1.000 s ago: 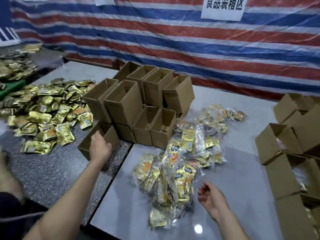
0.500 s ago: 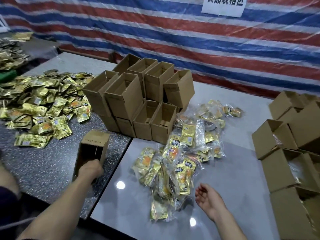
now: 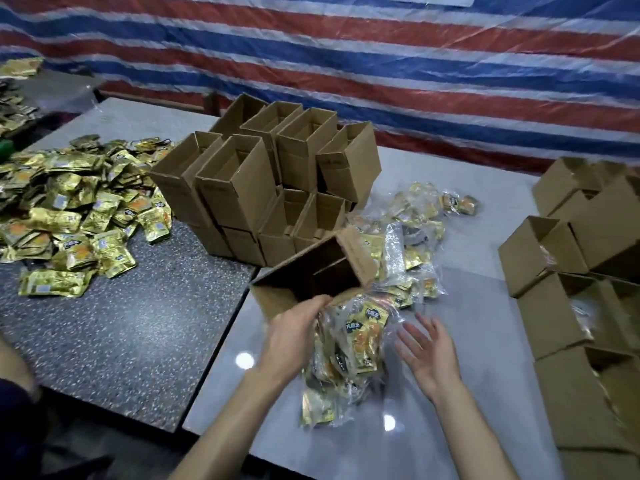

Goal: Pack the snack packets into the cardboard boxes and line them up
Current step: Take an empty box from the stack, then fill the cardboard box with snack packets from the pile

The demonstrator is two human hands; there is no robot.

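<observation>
Since half a second ago the left hand (image 3: 291,334) has carried the cardboard box (image 3: 304,268) from the dark speckled surface (image 3: 121,334) rightward across to the light grey surface (image 3: 485,393). It grasps the box by its near rim. The box is tilted on its side with its open mouth facing the person and one flap sticking up at the right. The box hangs just above the far end of the bagged snack packets (image 3: 356,337), clear bags of gold packs lying in a loose pile between the two hands.

The right hand (image 3: 429,355) has moved slightly farther in and is released, fingers spread and straight, just right of the bags; whether it touches the plastic cannot be told.

Farther back stands a stack of empty boxes (image 3: 263,181), mouths up or tilted. A heap of loose gold packets (image 3: 76,209) covers the far left of the dark surface. More boxes (image 3: 568,306) are bunched along the right edge, some with bags inside. A striped tarp (image 3: 381,64) hangs behind.
</observation>
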